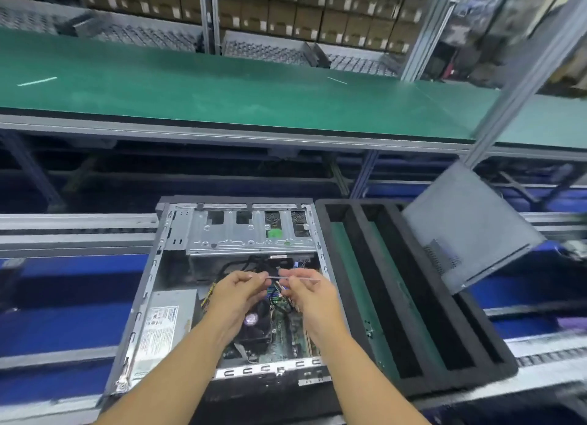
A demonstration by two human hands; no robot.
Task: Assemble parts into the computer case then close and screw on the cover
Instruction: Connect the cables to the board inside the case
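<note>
Power supply (165, 326): seated in the left near corner of the case, label up.
Computer case (149, 284): lies on its side on the line, open side up, just left of the tray. Long axis runs away from the viewer, drive cage (251, 230) at the far end.
Left hand (235, 294): over the middle of the case, fingertips closed in a pinch on the left end of the strip.
Clear strip (295, 277): thin and held in the air above the board, between the two hands. Long axis lies across the case, nearly level; its right end points toward the tray. Which end is the head cannot be told.
Cable bundle (276, 292): coloured wires directly beneath the strip, not yet gathered.
Right hand (308, 294): fingers curled, gripping the strip short of its right end, which projects past them.
Foam tray (460, 383): black, slotted, touching the case's right side.
Cover (467, 221): off the case, leaning tilted at the tray's far right corner.
Step in hand: judged to be cable tidying inside the case; closing and screwing remain.
Next move: likely calls for lowering the strip and passing it round the bundle, both hands working closely.
</note>
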